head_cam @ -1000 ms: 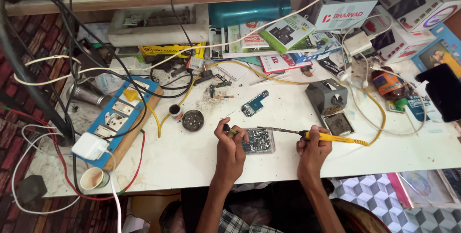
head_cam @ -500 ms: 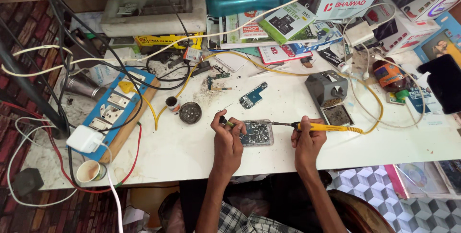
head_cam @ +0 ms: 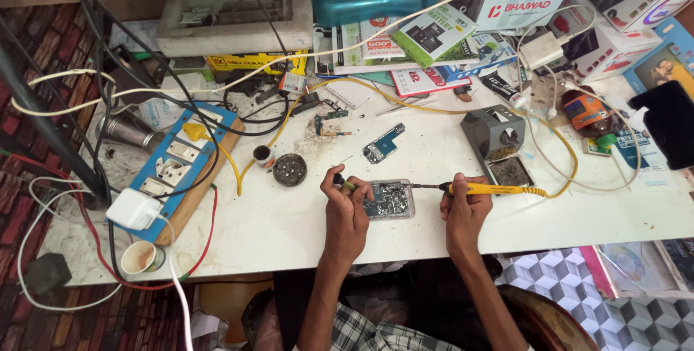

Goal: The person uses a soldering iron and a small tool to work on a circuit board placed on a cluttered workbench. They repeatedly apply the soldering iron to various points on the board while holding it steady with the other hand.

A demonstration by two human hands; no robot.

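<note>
The circuit board (head_cam: 389, 200) lies flat on the white table (head_cam: 289, 228), just left of the grey iron stand (head_cam: 499, 141). The left hand (head_cam: 347, 210) rests at the board's left edge, fingers pinching a small dark-tipped tool (head_cam: 341, 180). The right hand (head_cam: 466, 210), right of the board, has fingers curled tight around the yellow soldering iron (head_cam: 491, 190), whose tip reaches the board's right edge.

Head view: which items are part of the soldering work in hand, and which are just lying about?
In use:
circuit board
yellow soldering iron in right hand
small tool in left hand

Lying about:
teal bottle
switch board
paper cup
soldering stand
</note>
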